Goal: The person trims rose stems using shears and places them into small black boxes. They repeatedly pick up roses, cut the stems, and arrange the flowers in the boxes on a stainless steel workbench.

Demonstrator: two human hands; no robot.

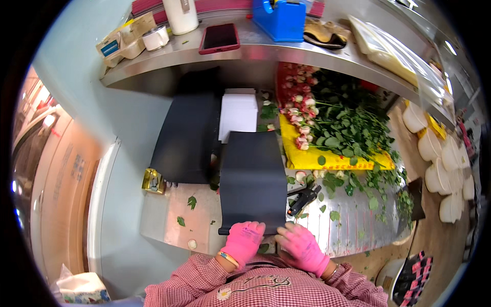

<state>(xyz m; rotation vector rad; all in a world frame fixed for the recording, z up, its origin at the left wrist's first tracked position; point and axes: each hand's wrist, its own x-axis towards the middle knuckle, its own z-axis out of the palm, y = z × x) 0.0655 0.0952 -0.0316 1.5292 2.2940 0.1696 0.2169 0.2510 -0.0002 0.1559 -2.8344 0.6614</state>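
Note:
A black wrapping sheet (253, 176) lies lengthwise on the metal worktable before me, its near edge curled into a narrow roll or fold. My left hand (245, 240), in a pink glove, is closed on that edge near its left side. At the right corner of the same edge, my right hand (303, 248), also in a pink glove, bends its fingers around the sheet; the fingertips are partly hidden. Just right of the sheet lies a black pistol-shaped tool (305, 198) with orange parts. Beyond the far end sits a stack of white cards (239, 115).
Black sheets (189, 138) are piled at the left, beside a small gold box (153, 181). Roses (348, 117) with leafy stems lie on yellow wrapping (302, 156) at the right. Overhead, a shelf (276, 52) holds a phone (220, 38) and a blue tape dispenser (280, 20). Loose leaves dot the table.

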